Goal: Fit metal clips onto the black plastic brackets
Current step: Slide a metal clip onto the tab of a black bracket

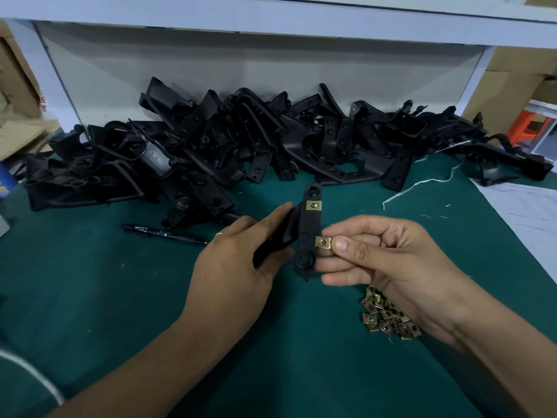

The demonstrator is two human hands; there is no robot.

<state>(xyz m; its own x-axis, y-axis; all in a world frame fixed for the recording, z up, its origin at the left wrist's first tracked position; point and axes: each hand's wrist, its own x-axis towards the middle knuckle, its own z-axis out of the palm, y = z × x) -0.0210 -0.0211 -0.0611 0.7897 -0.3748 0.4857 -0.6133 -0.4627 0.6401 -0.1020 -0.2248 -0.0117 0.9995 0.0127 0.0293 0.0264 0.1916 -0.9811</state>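
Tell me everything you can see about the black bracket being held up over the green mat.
The bracket is a long, narrow piece of matte black plastic, held roughly upright above the mat. It has a round hole at the top end and a round boss at the bottom. One brass-coloured clip already sits near its top. The left hand grips its left side, while the right hand pinches a second clip against its right edge.

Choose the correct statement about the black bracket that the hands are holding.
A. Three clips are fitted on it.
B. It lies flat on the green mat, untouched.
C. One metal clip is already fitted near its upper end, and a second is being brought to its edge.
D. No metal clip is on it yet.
C: the held bracket carries one fitted clip near its top, while the right hand pinches a second clip at the bracket's right edge; the left hand grips the bracket.
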